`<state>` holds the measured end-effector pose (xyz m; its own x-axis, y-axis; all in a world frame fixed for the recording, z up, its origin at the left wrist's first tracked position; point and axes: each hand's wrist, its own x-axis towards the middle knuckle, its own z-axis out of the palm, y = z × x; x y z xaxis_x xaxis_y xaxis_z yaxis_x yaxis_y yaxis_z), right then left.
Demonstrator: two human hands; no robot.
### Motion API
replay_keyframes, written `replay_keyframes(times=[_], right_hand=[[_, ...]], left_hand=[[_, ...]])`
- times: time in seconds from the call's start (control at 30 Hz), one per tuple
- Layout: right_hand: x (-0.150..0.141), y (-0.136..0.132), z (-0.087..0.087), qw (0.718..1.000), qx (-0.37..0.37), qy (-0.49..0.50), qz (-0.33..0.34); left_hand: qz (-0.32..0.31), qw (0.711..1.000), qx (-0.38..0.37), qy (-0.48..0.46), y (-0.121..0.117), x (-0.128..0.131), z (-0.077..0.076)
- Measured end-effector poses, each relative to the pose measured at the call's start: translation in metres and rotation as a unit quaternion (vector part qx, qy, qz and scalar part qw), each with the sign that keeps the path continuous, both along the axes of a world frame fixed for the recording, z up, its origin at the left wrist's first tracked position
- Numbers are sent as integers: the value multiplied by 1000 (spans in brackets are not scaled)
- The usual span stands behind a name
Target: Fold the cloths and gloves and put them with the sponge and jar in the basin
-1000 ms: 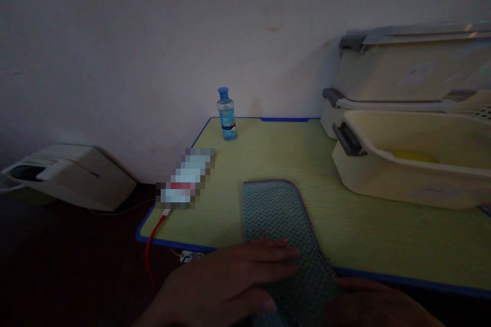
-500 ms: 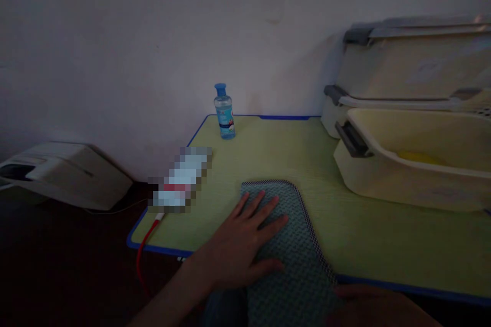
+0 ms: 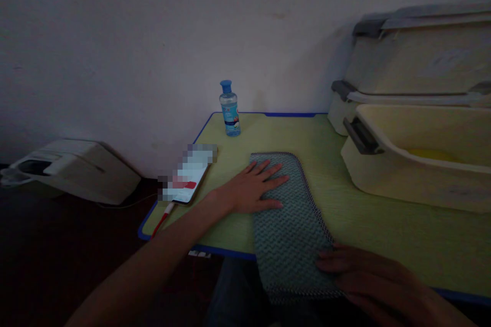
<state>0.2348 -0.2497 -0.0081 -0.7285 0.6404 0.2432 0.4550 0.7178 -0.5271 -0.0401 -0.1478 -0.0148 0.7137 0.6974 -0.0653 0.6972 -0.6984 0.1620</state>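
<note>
A folded grey-green woven cloth [image 3: 286, 235] with a dark-and-light stitched border lies on the pale yellow-green table [image 3: 399, 235]. Its near end reaches past the table's front edge, above my legs. My left hand [image 3: 253, 189] rests palm down on the far part of the cloth, fingers spread. At the near right corner, my right hand [image 3: 372, 271] lays its outstretched fingers over the cloth's border; its thumb is hard to make out.
A phone [image 3: 192, 173] with a red cable [image 3: 159, 225] lies left of the cloth. Behind it stands a blue-capped bottle [image 3: 230, 115]. An open cream bin [image 3: 399, 179] and stacked boxes [image 3: 406, 64] occupy the right. A white box-shaped object [image 3: 92, 168] sits beyond the table's left side.
The cloth has slid farther onto the table, away from me, with both hands moving along. More of my right hand and the cloth's near edge now show. The view has shifted slightly.
</note>
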Motion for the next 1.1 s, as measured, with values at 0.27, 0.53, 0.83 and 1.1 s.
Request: replay_keyframes(times=[0.27,0.53,0.83,1.1], right_hand=[[-10,12,35,996,73,-36,-30],[-64,95,44,993,56,-52,92],[-112,155,-11,975,66,-115,179],[-119,194,-14,962,114,-174,174]], left_hand=[[-26,1000,-6,-3,5,-2,12],[-150,988,-20,-22,-49,22,26],[-177,982,-32,-56,-46,25,12],[-169,983,-35,-58,-50,24,14]])
